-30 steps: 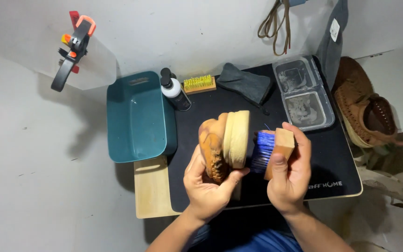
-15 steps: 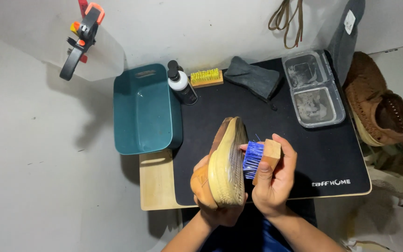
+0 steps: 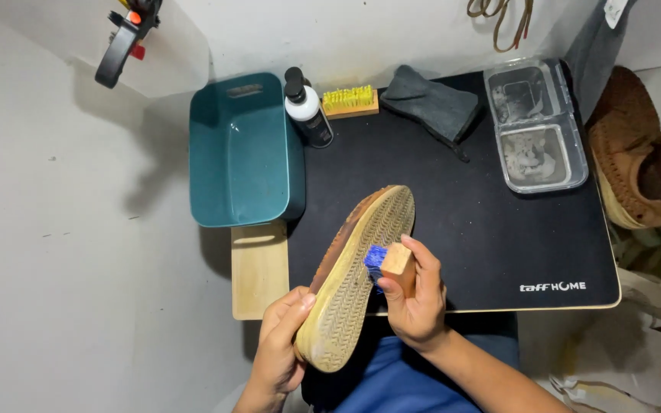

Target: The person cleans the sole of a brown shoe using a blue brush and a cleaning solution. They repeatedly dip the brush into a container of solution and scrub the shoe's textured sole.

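Note:
My left hand (image 3: 281,348) grips the heel end of a brown shoe (image 3: 353,275), turned so its tan ridged sole faces up and its toe points toward the far side of the table. My right hand (image 3: 415,298) holds a small wooden brush with blue bristles (image 3: 389,260), the bristles pressed against the right edge of the sole near its middle. Both hands hover over the near edge of a black mat (image 3: 468,206).
A teal tub (image 3: 242,153) stands at the left, with a white-and-black pump bottle (image 3: 307,107), a yellow-bristled brush (image 3: 350,99) and a grey cloth (image 3: 430,103) behind the mat. A clear two-part tray (image 3: 533,126) lies at the right, a second brown shoe (image 3: 640,157) beyond it.
The shoe has been turned from its side to sole-up and its toe swung away from me. The brush moved onto the sole's right edge. The camera has shifted slightly.

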